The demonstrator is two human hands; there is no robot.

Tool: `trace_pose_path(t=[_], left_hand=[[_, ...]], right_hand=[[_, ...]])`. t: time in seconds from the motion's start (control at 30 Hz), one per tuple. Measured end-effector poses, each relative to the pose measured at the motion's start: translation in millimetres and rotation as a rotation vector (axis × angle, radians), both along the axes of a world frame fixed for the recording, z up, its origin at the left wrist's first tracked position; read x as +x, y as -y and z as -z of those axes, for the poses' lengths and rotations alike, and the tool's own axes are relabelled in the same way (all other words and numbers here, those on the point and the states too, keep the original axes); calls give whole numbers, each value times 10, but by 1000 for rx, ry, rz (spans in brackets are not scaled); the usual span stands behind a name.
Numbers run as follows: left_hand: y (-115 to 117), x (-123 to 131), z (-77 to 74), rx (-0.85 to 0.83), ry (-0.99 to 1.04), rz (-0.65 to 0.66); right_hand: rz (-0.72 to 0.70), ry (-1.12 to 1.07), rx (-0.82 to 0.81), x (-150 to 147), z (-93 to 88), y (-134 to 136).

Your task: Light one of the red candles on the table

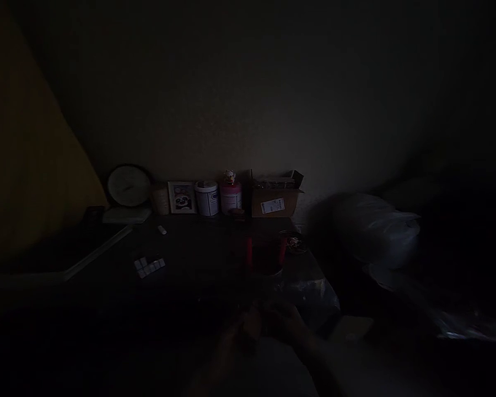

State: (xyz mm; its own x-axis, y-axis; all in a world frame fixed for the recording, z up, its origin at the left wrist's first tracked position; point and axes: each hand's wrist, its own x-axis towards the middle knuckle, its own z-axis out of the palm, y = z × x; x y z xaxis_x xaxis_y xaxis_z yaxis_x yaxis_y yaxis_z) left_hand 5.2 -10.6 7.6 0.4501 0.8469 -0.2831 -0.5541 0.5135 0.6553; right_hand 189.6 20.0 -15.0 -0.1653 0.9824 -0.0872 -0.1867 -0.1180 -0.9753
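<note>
In deep shadow at the lower middle of the head view, my left hand (pixel 246 325) and my right hand (pixel 285 321) are close together at the near side of the dark table. Their fingers look curled in towards each other. Whatever lies between them is too dark to make out. Just beyond the hands stands a dark object with red upright sides (pixel 249 252). Clear plastic wrapping (pixel 310 289) lies to the right of it, near the table's edge.
Along the wall stand a round pale disc (pixel 129 186), a framed panda picture (pixel 183 198), a white tub (pixel 207 198), a pink-lidded tub (pixel 231 199) and an open cardboard box (pixel 275 204). Small white blocks (pixel 149 267) lie left. A stuffed plastic bag (pixel 374 229) sits right.
</note>
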Motion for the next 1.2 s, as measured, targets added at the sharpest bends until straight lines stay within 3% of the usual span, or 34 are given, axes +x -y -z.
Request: trace_pose_path(t=[0.3,0.53,0.63,0.8,0.87,0.97,1.1,1.2], left_hand=[[8,-48,16,-13,-44,78],[-1,23,-129,-83,-35,-39],[-3,35,-97,-103,-49,-99],[-58,26,147,-85,-153,-183],[-75,27,217,-42,-205,-158],[-76,19,240,35,-311,-107],[-60,-21,220,30,-466,-186],[-54,-44,200,26,-536,-161]], right_hand=[[41,273,187,13,-88,42],[-50,675,409,17,-324,203],[-98,830,442,9,-402,248],[-119,874,464,-9,-383,243],[-128,876,469,-10,-346,225],[-159,881,458,-5,-296,202],[-180,901,437,-4,-296,220],[-177,898,406,-26,-346,265]])
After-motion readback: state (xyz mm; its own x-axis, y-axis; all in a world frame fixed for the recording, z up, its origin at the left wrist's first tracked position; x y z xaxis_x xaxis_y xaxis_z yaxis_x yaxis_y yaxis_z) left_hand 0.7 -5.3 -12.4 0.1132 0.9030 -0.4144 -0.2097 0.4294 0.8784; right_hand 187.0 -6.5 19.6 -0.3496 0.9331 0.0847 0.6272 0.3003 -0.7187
